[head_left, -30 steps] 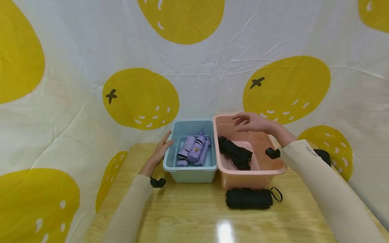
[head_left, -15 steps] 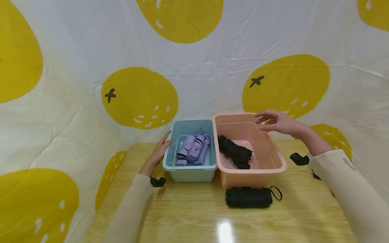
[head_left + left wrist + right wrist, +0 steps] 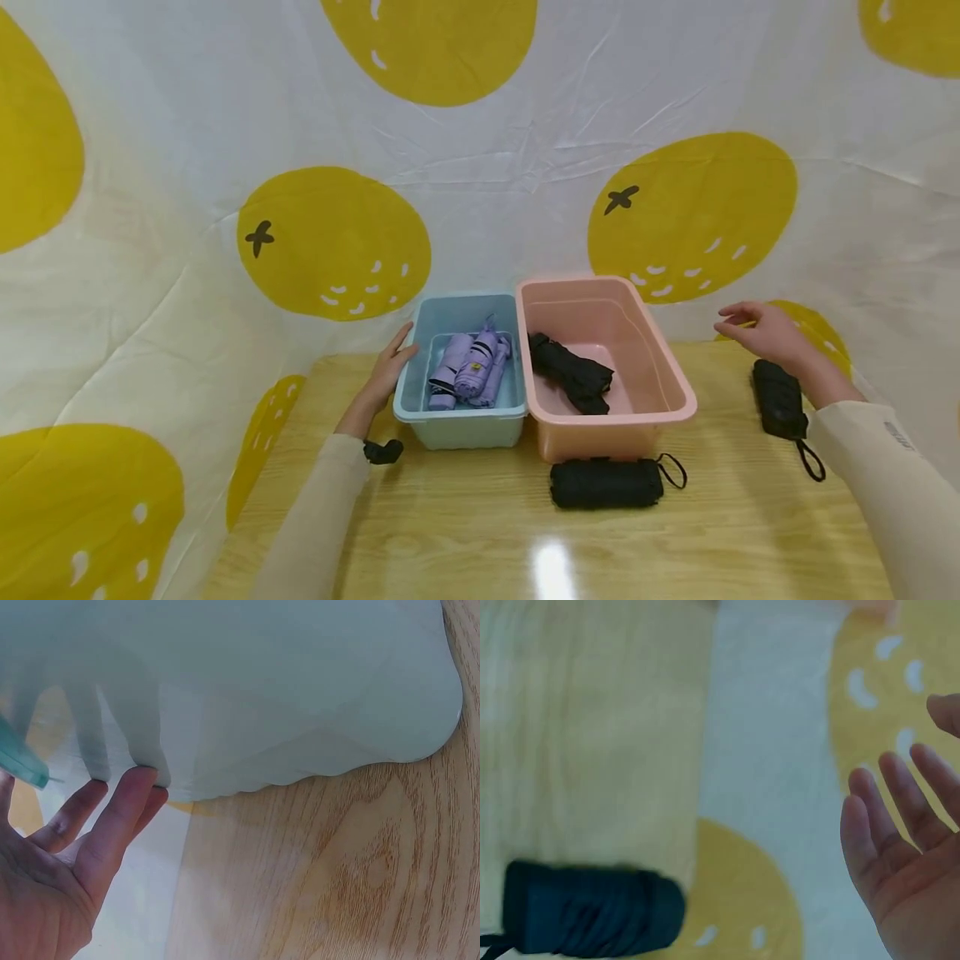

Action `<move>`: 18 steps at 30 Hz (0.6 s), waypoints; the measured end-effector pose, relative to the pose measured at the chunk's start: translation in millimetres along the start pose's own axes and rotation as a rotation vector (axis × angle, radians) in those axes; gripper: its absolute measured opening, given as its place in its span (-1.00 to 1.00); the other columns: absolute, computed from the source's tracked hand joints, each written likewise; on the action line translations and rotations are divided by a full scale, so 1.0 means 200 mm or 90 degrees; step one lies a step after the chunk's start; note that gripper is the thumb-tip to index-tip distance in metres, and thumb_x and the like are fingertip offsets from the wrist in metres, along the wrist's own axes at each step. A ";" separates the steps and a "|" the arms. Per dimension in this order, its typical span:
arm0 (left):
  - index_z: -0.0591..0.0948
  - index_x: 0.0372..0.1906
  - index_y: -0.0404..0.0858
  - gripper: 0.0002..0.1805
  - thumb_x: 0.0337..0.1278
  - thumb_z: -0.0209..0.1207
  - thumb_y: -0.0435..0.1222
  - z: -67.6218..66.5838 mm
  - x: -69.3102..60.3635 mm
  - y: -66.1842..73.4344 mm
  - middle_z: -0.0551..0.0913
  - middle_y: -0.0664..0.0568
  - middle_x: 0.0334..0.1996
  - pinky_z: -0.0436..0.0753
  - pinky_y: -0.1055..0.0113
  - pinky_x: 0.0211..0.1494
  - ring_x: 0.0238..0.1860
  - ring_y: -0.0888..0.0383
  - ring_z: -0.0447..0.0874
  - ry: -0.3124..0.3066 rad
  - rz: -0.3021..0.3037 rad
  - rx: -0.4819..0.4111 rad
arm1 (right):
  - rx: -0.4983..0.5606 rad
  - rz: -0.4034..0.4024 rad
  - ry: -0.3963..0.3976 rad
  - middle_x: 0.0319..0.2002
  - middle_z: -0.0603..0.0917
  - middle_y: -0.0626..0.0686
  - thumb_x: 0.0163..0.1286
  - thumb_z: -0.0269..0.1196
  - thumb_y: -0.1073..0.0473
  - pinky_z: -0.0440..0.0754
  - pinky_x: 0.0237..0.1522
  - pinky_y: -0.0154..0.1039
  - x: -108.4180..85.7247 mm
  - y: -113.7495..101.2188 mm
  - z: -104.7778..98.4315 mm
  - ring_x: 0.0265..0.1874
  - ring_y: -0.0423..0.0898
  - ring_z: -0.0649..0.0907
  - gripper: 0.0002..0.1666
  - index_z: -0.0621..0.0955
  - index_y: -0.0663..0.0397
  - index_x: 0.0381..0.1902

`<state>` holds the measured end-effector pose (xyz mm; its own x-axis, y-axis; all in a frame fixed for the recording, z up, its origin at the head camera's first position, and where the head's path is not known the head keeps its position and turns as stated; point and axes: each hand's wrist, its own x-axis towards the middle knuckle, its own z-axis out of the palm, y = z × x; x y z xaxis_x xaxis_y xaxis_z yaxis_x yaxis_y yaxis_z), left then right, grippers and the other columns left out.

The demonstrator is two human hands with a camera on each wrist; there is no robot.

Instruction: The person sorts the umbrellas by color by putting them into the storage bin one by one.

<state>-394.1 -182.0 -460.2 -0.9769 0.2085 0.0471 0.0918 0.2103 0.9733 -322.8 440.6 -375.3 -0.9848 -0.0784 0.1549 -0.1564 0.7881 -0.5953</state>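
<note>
Black folded umbrella (image 3: 592, 909) lies near the right fingers (image 3: 912, 802), untouched.

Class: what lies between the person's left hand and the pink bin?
In the head view, the blue bin, holding purple rolled bundles, lies between the left hand and pink bin.

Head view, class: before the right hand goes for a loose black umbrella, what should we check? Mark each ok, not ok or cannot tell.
1. Right hand free: ok, it holds nothing.
2. Left hand at the blue bin: ok, fingers touch its side.
3. Purple umbrellas in the blue bin: ok.
4. Room in the pink bin: ok, its right part is bare.
5. Black umbrellas all binned: not ok; front umbrella and right umbrella lie outside.
6. Number in the black bundle: cannot tell.
</note>
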 end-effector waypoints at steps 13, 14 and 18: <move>0.02 0.56 0.05 -0.32 0.47 -0.04 -0.03 -0.01 -0.02 0.04 0.00 -0.03 0.52 0.28 -0.12 0.30 0.36 -0.21 0.21 -0.011 -0.004 -0.014 | -0.063 0.097 0.030 0.17 0.30 0.61 0.44 0.11 -0.17 0.39 -0.08 0.36 -0.16 0.44 0.08 0.05 0.50 0.36 -0.17 0.34 0.55 0.23; 0.02 0.56 0.06 -0.32 0.47 -0.04 -0.01 -0.01 -0.01 0.02 0.00 -0.02 0.52 0.28 -0.13 0.29 0.36 -0.22 0.21 -0.009 -0.001 -0.014 | -0.070 0.103 0.035 0.17 0.27 0.63 0.43 0.12 -0.18 0.36 -0.07 0.39 -0.16 0.47 0.08 0.07 0.53 0.32 -0.15 0.32 0.55 0.24; 0.03 0.55 0.11 -0.33 0.46 -0.04 0.00 0.00 -0.02 0.03 0.00 0.01 0.52 0.31 -0.08 0.27 0.36 -0.20 0.22 -0.014 -0.009 -0.014 | -0.090 0.141 0.059 0.25 0.08 0.69 0.36 0.17 -0.26 0.21 0.00 0.48 -0.21 0.56 0.12 0.17 0.60 0.13 0.03 0.17 0.54 0.36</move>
<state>-389.9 -182.0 -454.7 -0.9735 0.2271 0.0284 0.0736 0.1928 0.9785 -300.5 516.9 -467.5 -0.9819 0.1555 0.1084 0.0799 0.8580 -0.5074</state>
